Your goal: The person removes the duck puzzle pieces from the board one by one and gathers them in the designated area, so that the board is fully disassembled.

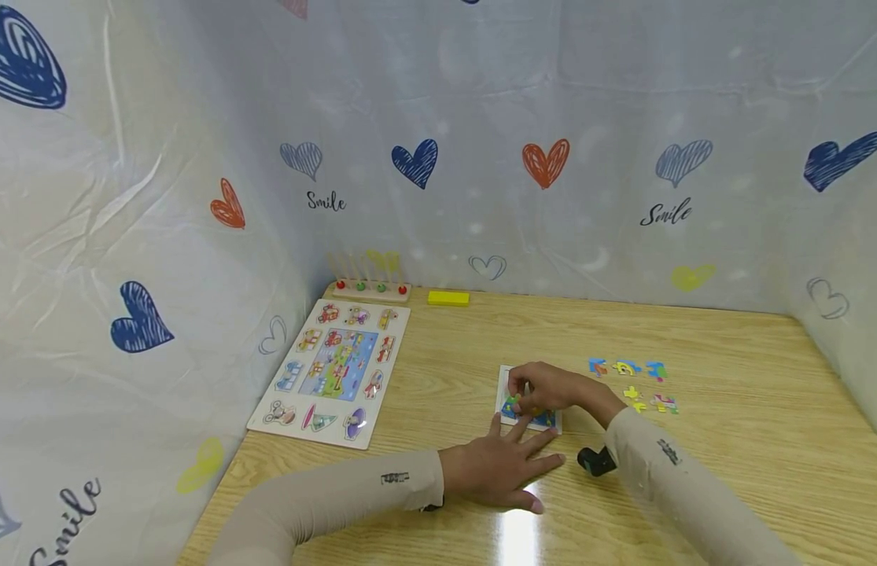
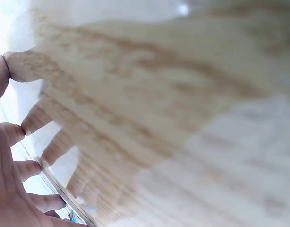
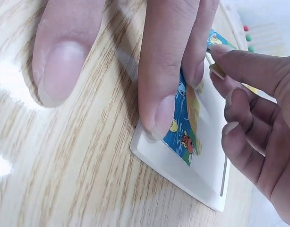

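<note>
A small white puzzle tray [image 1: 503, 385] lies on the table, partly filled with joined jigsaw pieces [image 3: 178, 127] showing blue water and fish. My left hand [image 1: 498, 470] is spread flat in front of it; its fingertips touch the tray's near edge and the pieces there. Over the tray, my right hand [image 1: 551, 387] pinches a puzzle piece [image 3: 217, 71] between thumb and index finger, at the picture's far side. The fingers hide most of that piece. In the left wrist view the left hand's straight fingers [image 2: 29, 169] meet the tray edge.
Several loose jigsaw pieces [image 1: 627, 367] lie right of the tray. A large peg puzzle board [image 1: 325, 373] with vehicle and toy pictures stands at the left. Behind it are a wooden peg stand [image 1: 370, 292] with red and green beads and a yellow block [image 1: 448, 298]. Cloth walls border the table.
</note>
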Demonstrator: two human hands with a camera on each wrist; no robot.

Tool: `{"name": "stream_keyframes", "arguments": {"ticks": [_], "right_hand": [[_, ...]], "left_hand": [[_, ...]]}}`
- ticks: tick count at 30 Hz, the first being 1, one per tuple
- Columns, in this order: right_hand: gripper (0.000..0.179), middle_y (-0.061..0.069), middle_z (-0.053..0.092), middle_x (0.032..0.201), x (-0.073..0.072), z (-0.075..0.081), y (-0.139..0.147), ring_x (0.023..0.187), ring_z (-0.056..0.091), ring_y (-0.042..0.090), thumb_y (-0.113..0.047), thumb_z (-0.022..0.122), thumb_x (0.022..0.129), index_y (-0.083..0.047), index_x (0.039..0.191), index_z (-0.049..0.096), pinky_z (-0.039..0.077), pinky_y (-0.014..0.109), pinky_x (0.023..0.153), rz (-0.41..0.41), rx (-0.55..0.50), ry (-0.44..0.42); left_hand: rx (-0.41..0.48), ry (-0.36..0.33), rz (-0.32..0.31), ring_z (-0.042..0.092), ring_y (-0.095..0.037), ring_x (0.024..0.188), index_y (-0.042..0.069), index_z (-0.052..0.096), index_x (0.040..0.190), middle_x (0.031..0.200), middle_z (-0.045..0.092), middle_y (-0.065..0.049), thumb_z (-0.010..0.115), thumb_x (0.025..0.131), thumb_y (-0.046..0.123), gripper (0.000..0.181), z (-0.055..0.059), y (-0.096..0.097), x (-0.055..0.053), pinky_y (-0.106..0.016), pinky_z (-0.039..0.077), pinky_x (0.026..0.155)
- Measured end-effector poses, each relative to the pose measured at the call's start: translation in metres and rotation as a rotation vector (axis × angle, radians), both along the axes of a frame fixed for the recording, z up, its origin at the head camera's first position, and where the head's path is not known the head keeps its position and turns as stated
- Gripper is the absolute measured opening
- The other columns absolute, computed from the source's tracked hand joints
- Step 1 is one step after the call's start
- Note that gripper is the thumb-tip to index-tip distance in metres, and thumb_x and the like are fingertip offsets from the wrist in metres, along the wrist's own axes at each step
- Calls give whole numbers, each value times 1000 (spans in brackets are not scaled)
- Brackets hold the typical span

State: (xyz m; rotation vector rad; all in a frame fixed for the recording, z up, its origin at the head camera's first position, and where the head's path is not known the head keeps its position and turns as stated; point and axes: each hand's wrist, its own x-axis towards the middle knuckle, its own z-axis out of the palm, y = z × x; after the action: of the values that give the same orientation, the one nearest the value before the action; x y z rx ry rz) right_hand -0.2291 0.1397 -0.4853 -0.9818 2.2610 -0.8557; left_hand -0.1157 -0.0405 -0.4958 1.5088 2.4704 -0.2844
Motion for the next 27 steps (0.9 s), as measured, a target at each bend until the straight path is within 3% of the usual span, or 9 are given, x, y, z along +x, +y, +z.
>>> {"name": "stream_keyframes", "arguments": {"ticks": [6, 12, 20, 27], "right_hand": [[6, 0, 65, 94, 1, 4, 6, 84, 58, 12, -13, 70, 96, -13, 100, 66, 50, 28, 72, -8, -39, 56], [13, 3, 67, 97, 0, 7, 17, 81, 59, 11, -12, 66, 98, -10, 110, 69, 51, 27, 69, -18, -85, 73], [6, 6, 66, 96, 3, 13, 33, 69, 57, 14, -14, 66, 98, -8, 97, 66, 50, 26, 63, -79, -138, 39], [6, 8, 68, 95, 6, 20, 49, 65, 57, 15, -14, 67, 98, -8, 97, 64, 50, 26, 61, -165, -162, 27]], "left_hand": [[-11, 3, -5, 15, -41, 153, 32, 13, 163, 171, 1, -2, 20, 99, 72, 76, 1, 0, 0, -63, 41, 105], [-16, 2, -3, 20, -41, 153, 33, 14, 162, 171, 3, -2, 20, 99, 72, 75, 3, 1, 0, -64, 41, 104], [-34, 3, 3, 17, -41, 153, 34, 12, 162, 171, 2, -1, 18, 98, 73, 76, 2, 1, -1, -64, 40, 106], [-29, -10, 4, 16, -41, 154, 34, 12, 163, 171, 3, -1, 19, 98, 72, 75, 2, 2, -1, -65, 39, 106]]}}
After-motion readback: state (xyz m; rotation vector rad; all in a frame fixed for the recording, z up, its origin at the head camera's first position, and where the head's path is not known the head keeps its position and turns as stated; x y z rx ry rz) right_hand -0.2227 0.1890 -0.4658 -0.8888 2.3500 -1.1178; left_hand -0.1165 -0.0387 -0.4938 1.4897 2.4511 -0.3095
